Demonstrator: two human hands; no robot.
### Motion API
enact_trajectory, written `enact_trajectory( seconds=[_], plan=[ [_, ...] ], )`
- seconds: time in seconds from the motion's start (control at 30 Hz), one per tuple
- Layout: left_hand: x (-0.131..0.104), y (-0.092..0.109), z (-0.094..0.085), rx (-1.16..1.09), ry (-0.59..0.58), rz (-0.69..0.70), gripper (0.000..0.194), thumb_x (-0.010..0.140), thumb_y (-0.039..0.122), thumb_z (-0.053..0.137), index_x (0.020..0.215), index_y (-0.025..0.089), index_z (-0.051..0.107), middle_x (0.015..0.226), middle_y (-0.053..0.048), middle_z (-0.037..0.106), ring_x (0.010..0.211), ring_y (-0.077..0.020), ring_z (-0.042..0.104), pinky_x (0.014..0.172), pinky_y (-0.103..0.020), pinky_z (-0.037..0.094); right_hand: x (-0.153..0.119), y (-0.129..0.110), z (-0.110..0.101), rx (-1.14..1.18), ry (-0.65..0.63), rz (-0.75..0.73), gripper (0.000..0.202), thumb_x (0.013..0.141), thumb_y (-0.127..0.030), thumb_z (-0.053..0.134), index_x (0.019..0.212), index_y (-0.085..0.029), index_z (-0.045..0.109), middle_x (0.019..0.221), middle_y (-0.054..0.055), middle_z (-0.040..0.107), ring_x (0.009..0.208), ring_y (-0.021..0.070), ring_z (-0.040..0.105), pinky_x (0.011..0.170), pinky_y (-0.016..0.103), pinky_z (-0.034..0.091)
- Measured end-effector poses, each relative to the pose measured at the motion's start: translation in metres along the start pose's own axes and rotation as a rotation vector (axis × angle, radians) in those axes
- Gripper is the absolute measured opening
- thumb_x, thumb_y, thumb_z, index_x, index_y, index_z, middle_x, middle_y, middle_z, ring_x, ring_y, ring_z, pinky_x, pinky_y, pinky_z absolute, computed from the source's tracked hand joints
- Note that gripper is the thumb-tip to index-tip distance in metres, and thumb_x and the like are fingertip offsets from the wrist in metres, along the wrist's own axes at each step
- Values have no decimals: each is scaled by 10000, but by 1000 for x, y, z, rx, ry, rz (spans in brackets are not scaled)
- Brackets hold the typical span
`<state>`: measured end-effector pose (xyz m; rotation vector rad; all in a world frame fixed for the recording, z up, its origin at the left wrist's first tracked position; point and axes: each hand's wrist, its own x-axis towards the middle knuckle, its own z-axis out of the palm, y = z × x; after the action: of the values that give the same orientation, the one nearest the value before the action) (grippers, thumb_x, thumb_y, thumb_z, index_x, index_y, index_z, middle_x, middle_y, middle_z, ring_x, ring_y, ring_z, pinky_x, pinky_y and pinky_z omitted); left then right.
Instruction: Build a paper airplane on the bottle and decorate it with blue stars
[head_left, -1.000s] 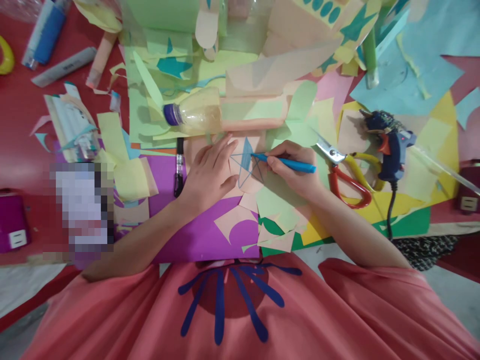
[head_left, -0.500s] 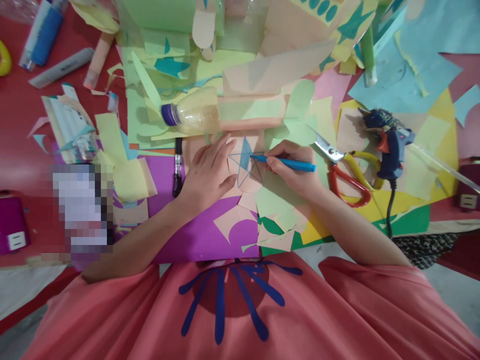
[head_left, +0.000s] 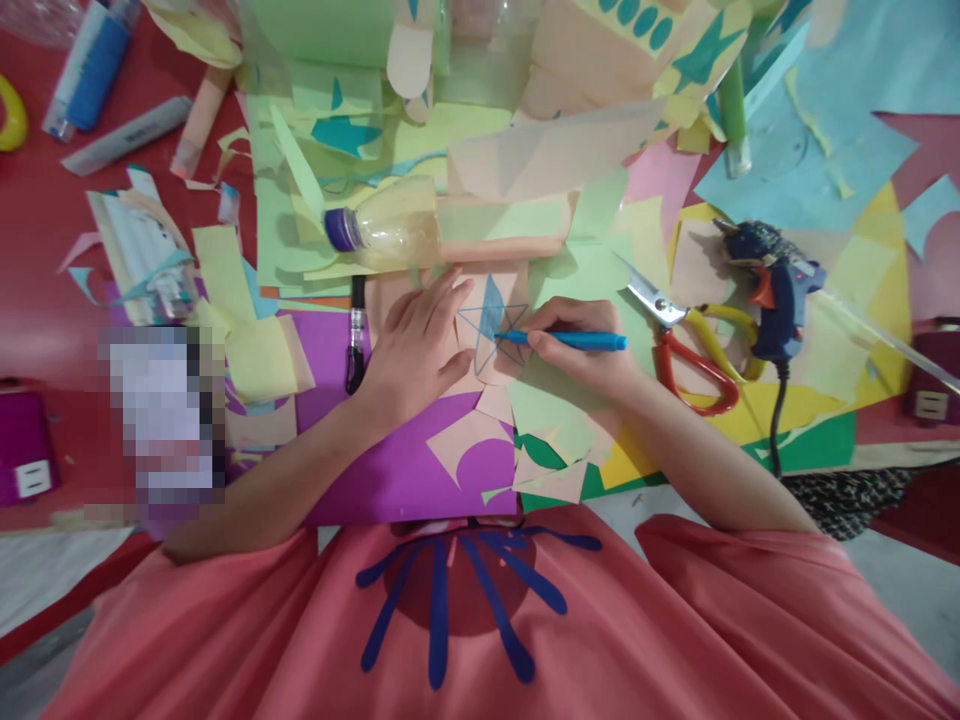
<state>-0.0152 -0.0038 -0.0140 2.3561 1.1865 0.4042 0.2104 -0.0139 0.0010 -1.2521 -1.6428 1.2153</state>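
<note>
A blue marker (head_left: pixel 589 341) is gripped in my right hand (head_left: pixel 581 345), its tip on a peach piece of paper (head_left: pixel 491 375). On that paper a star (head_left: pixel 490 310) is outlined in blue, with its upper point coloured in. My left hand (head_left: pixel 412 345) lies flat with fingers stretched out, its fingertips at the left edge of the drawing. Just beyond both hands lies a clear plastic bottle (head_left: pixel 397 222) with a purple cap, joined to a peach paper tube. A black pen (head_left: pixel 355 340) rests beside my left hand.
Red-and-yellow-handled scissors (head_left: pixel 694 340) and a blue glue gun (head_left: pixel 784 300) with its cord lie to the right. Purple paper (head_left: pixel 405 465), paper scraps (head_left: pixel 262 360) and a blurred-out phone-like object (head_left: pixel 161 410) are at left. Markers (head_left: pixel 127 135) lie at the far left.
My right hand has moved slightly left and down with the blue marker, so its tip sits lower on the star. My left hand stays put.
</note>
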Motion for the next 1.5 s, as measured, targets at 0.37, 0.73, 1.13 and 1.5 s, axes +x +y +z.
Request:
enact_trajectory(
  seconds=[0.37, 0.73, 1.13, 1.5],
  plan=[
    [0, 2, -2, 3, -19, -13, 650, 863, 203, 551, 1441, 190, 254, 1568, -161, 340, 1449, -261, 353, 1170, -481, 308, 1, -2, -1, 35, -39, 1, 139, 763, -226, 629, 632, -182, 609, 575, -16, 607, 524, 85, 505, 500, 229, 377],
    [3, 4, -3, 0, -30, -43, 624, 861, 219, 555, 1429, 187, 298, 1557, -161, 363, 1446, -271, 358, 1155, -493, 331, 1, 2, -1, 45, -15, 13, 172, 770, -264, 626, 617, -189, 602, 552, -22, 586, 509, 83, 489, 481, 234, 368],
    [3, 6, -6, 12, -30, -59, 605, 858, 180, 572, 1412, 185, 330, 1550, -152, 379, 1431, -254, 387, 1161, -472, 336, 3, 5, -1, 25, 121, 40, 107, 779, -230, 640, 683, -196, 604, 542, -40, 568, 490, 77, 494, 479, 235, 367],
    [3, 5, -5, 16, -29, -59, 616, 864, 207, 564, 1429, 206, 320, 1551, -131, 382, 1422, -267, 397, 1163, -482, 321, 2, 4, 0, 47, 158, 69, 152, 795, -251, 651, 666, -211, 580, 555, -34, 592, 508, 89, 535, 486, 238, 410]
  ],
)
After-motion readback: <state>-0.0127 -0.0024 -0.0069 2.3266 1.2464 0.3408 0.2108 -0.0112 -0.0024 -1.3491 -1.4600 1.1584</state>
